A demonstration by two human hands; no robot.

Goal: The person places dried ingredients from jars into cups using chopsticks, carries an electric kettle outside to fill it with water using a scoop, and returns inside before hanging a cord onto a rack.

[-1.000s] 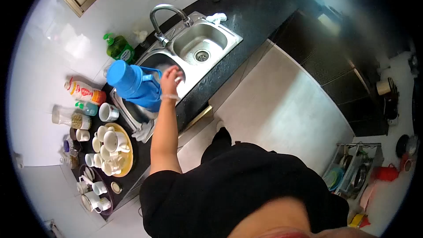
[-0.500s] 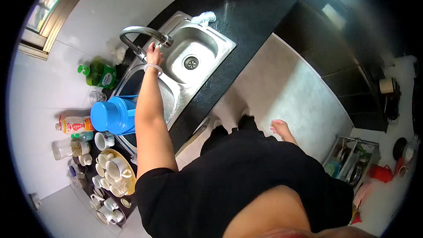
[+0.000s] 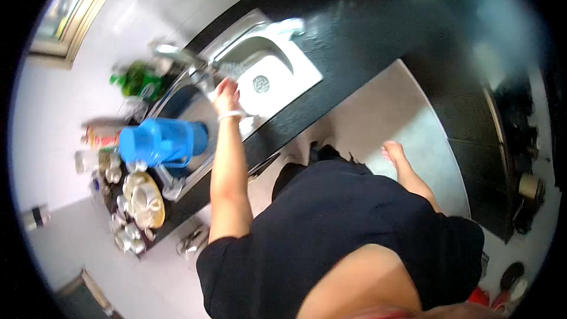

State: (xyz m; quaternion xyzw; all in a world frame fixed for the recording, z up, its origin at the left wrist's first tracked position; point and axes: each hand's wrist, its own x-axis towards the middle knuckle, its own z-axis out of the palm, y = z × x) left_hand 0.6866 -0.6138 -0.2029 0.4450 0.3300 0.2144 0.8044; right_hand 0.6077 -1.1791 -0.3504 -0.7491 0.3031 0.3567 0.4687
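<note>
My left hand (image 3: pixel 226 95), with a pale bracelet at the wrist, is over the steel double sink, near the divider between its basins. Motion blur smears its fingers, and I make out nothing held. Just beyond it is the curved faucet (image 3: pixel 201 75), also blurred. The right basin (image 3: pixel 280 71) shows a round drain (image 3: pixel 261 84). A blue thermos jug (image 3: pixel 162 142) with a handle stands at the left basin, left of my forearm. My right hand (image 3: pixel 391 150) hangs over the floor with its fingers loosely apart, touching nothing.
A green soap bottle (image 3: pixel 142 82) stands against the wall behind the sink. A yellow tray (image 3: pixel 158 215) of white cups sits on the counter past the thermos jug. A whitish cloth (image 3: pixel 289 28) lies at the sink's far corner. The dark counter edge (image 3: pixel 348 91) borders the floor.
My left hand has come away from beside the faucet base toward the sink's divider. The view has shifted and turned, and more of the thermos jug shows. My right forearm now shows more.
</note>
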